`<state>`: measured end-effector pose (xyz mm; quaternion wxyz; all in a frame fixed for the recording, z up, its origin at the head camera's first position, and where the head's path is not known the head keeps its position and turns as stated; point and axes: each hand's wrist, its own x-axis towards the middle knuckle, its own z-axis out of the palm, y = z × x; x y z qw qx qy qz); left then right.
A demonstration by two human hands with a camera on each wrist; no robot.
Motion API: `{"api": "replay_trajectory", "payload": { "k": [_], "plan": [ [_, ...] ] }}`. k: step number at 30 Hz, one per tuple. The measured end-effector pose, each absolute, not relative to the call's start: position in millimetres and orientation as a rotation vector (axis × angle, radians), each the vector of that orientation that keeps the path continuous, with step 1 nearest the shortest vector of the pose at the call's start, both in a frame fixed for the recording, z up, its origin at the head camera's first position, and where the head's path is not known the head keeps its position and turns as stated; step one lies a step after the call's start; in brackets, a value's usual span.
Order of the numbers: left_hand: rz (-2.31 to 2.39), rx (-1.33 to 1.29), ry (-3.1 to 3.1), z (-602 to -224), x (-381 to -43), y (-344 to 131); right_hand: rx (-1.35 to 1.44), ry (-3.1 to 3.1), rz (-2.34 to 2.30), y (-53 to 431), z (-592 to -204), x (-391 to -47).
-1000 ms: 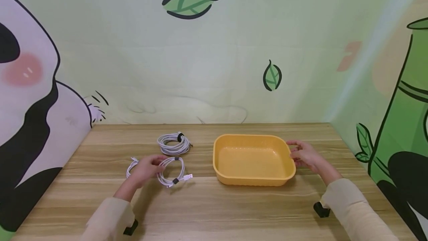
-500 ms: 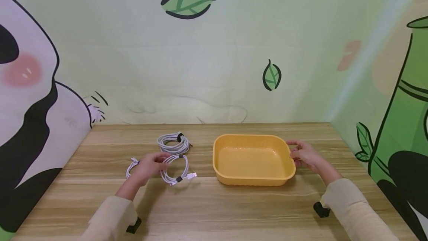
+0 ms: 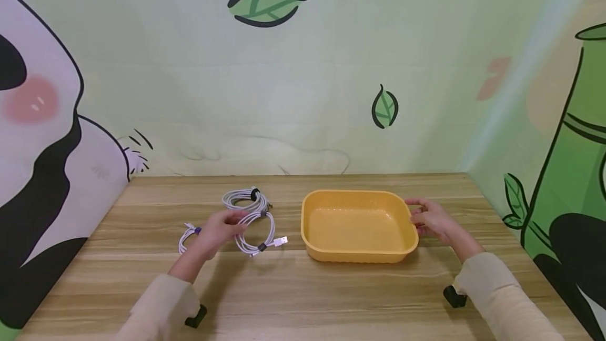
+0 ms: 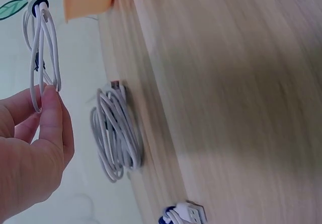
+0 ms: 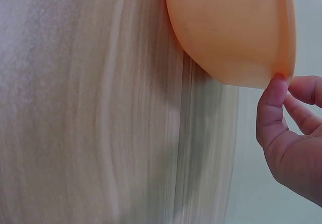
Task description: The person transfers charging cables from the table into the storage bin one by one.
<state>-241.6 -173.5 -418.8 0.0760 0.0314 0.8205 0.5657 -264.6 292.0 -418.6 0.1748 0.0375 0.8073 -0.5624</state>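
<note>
My left hand [image 3: 216,237] pinches a coiled white USB cable [image 3: 263,247] between thumb and fingers. The coil hangs as an upright loop with dark ties on it, its USB plug [image 3: 280,241] pointing right. Behind it on the table lies a thicker grey-white cable coil [image 4: 118,133] with a black tie, partly overlapped by the held loop in the head view. To the right stands a yellow plastic basin [image 3: 360,257] with a bare inside. My right hand [image 3: 435,222] holds its right rim, the thumb [image 5: 275,90] against the outer wall and the fingers at the edge.
A third, smaller white cable [image 3: 186,238] with a blue tie lies left of my left hand, partly hidden by it. The wood-grain table [image 3: 322,299] ends at a printed cloth backdrop [image 3: 303,93]. Black wrist devices [image 3: 455,297] sit under both sleeves.
My left hand has moved rightward and slightly farther back with the held cable, which now overlaps the rear coil. My right hand and the basin have stayed in place.
</note>
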Motion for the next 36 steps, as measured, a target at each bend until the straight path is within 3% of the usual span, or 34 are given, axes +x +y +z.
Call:
{"api": "replay_trajectory", "payload": {
  "k": [36],
  "plan": [
    [1.881, 0.037, 2.259, -399, -245, -123, 0.096, 2.283, -1.604, 291, -419, -264]
  ]
}}
